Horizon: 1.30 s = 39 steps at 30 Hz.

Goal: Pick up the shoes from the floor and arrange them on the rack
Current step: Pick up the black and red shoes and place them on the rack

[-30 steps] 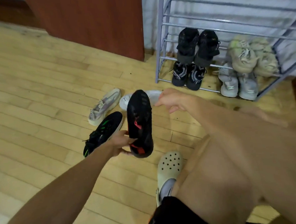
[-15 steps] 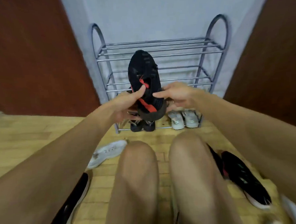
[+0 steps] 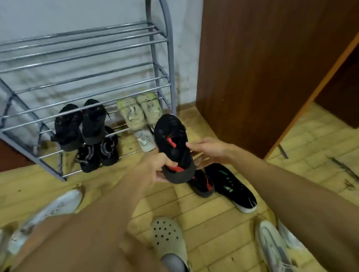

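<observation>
A black shoe with red trim is held in the air, toe pointing away, in front of the grey metal rack. My left hand grips its heel from the left. My right hand holds its right side. Under it on the floor lie its black and red mate and a black shoe with green marks. On the rack's lower shelves sit two black pairs and a beige pair, with a grey shoe beneath.
Pale shoes lie on the wooden floor at the left and at the lower right. My foot in a beige clog is at the bottom middle. A brown wooden cabinet stands right of the rack. The rack's upper shelves hold nothing.
The view has swung so the rack is now at the left. The held shoe has come down from in front of the rack's middle shelves to just above the floor shoes.
</observation>
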Tool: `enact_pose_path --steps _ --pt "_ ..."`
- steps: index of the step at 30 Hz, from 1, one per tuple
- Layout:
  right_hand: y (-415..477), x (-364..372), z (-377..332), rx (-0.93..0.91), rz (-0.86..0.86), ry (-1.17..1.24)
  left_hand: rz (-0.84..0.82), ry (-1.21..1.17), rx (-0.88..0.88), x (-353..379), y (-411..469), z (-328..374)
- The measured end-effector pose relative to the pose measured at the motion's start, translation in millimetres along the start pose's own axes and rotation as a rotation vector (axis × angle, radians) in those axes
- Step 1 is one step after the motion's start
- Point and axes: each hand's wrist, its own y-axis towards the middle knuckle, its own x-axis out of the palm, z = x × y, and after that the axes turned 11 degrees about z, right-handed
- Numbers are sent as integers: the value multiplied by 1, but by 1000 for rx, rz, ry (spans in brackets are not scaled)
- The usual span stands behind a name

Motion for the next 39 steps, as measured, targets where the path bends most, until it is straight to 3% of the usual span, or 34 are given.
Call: enact_pose_path --steps 5,10,16,20,23,28,34,39 --pt "47 -13 71 159 203 -102 -17 100 -99 13 43 -27" --pt "97 -7 126 305 218 -381 -65 102 -158 8 78 -36" --pt "148 30 164 324 268 -558 -65 117 -180 5 107 -43" --pt "161 47 176 481 304 -530 -65 48 -223 -3 112 -44" --pt "163 52 181 498 308 -517 -42 -1 -242 -13 111 -46" --pt "147 66 177 615 124 -227 42 1 -229 -21 98 -55" --pt "109 72 161 532 136 4 131 -15 -202 -26 64 -60" --pt "74 46 138 436 227 15 155 -32 -124 -30 32 -53"
